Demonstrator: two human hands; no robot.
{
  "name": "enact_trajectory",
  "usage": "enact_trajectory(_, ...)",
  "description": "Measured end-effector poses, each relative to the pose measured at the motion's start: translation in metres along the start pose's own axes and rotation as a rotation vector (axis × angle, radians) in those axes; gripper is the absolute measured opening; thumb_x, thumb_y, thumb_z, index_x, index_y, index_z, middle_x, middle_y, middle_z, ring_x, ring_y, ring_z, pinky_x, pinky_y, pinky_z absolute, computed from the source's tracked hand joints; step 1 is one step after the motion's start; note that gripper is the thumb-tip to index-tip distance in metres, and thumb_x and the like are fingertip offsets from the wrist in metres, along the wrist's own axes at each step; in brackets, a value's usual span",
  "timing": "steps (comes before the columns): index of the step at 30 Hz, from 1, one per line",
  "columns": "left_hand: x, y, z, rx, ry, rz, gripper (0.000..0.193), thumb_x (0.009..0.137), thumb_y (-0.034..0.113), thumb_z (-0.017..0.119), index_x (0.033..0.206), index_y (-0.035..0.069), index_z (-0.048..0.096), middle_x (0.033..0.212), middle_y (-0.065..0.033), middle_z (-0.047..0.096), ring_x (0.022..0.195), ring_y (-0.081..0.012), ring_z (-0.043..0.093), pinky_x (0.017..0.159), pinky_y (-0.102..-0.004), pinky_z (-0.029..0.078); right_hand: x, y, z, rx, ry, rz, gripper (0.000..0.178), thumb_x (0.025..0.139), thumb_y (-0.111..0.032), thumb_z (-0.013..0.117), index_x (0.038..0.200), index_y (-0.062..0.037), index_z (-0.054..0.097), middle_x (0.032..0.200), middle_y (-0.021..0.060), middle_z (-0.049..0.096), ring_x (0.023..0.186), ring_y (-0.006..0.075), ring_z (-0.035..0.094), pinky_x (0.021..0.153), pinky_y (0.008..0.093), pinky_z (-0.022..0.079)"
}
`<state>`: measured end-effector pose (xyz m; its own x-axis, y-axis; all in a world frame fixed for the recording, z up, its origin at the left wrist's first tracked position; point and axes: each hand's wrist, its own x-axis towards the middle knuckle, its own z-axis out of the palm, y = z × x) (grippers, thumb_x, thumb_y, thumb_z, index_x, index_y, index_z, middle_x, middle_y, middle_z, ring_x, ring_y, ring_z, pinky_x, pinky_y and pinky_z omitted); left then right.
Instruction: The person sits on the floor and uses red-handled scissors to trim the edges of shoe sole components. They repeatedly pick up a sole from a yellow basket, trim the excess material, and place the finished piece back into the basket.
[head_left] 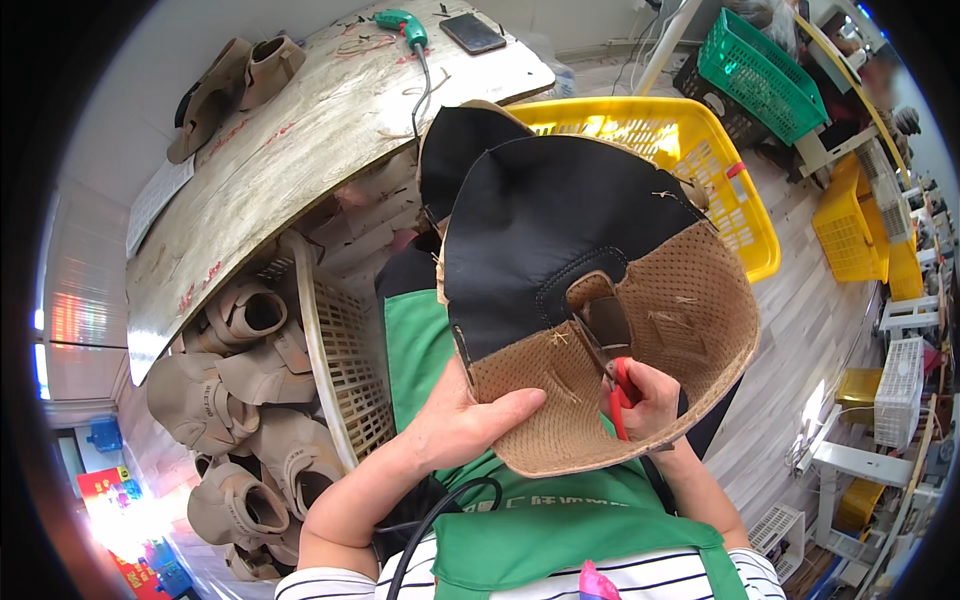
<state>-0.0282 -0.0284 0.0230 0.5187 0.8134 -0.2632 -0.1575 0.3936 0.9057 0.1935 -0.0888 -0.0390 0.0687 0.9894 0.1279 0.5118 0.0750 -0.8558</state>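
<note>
A shoe upper (560, 220), spread open with its inner side showing, is held in front of me; it has black lining at the top and tan perforated lining below. My left hand (475, 415) grips its lower left edge, thumb lying on the tan side. In my right hand (655, 400) are red-handled scissors (623, 395), their blades pointing up at the slit in the middle of the upper. The blade tips are hard to make out. Another black-lined upper (460, 150) shows partly behind the first. Beneath lies my green apron (415, 340).
Left of me, a cream basket (325, 345) stands beside several tan shoe uppers (200, 400). A worn table (300, 125) bears a green corded hand tool (405, 28), a phone (472, 33) and more uppers (215, 95). A yellow basket (755, 215) sits ahead; a green crate (760, 75) lies beyond.
</note>
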Motion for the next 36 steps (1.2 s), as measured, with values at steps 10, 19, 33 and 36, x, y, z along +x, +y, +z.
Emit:
enact_trajectory(10, 0.004, 0.006, 0.007, 0.135, -0.007, -0.032, 0.041, 0.087, 0.006, 0.063, 0.123, -0.006, 0.049, 0.113, -0.0126, 0.061, 0.101, -0.0191, 0.060, 0.088, -0.0330, 0.049, -0.001, 0.016, 0.009, -0.266, 0.142, -0.137, 0.025, 0.062, -0.005, 0.072, 0.082, -0.0037, 0.058, 0.071, 0.0077, 0.055, 0.059, 0.0219, 0.051, 0.056, 0.0313, 0.043)
enact_trajectory(19, 0.006, 0.008, 0.009, 0.158, 0.041, -0.046, 0.039, 0.086, 0.006, 0.062, 0.121, -0.007, 0.050, 0.112, -0.0132, 0.061, 0.100, -0.0183, 0.060, 0.088, -0.0321, 0.049, -0.008, 0.025, 0.002, -0.166, 0.123, 0.011, 0.025, 0.061, -0.005, 0.068, 0.081, -0.0011, 0.053, 0.065, 0.0097, 0.054, 0.057, 0.0249, 0.054, 0.056, 0.0328, 0.045)
enact_trajectory(33, 0.005, 0.014, 0.006, 0.107, 0.168, 0.020, 0.029, 0.087, 0.008, 0.062, 0.112, -0.007, 0.056, 0.105, -0.0110, 0.065, 0.093, -0.0151, 0.062, 0.082, -0.0308, 0.051, -0.007, 0.041, -0.008, -0.273, 0.088, -0.337, 0.030, 0.055, -0.005, 0.071, 0.073, -0.0060, 0.048, 0.068, 0.0099, 0.046, 0.059, 0.0277, 0.048, 0.051, 0.0356, 0.039)
enact_trajectory(36, 0.004, 0.008, 0.009, 0.071, 0.168, 0.082, 0.029, 0.087, 0.006, 0.062, 0.112, -0.007, 0.055, 0.105, -0.0114, 0.064, 0.093, -0.0154, 0.062, 0.081, -0.0307, 0.051, -0.005, 0.037, -0.004, -0.280, 0.093, -0.334, 0.030, 0.055, -0.004, 0.070, 0.073, -0.0060, 0.047, 0.068, 0.0083, 0.046, 0.060, 0.0264, 0.048, 0.052, 0.0355, 0.038)
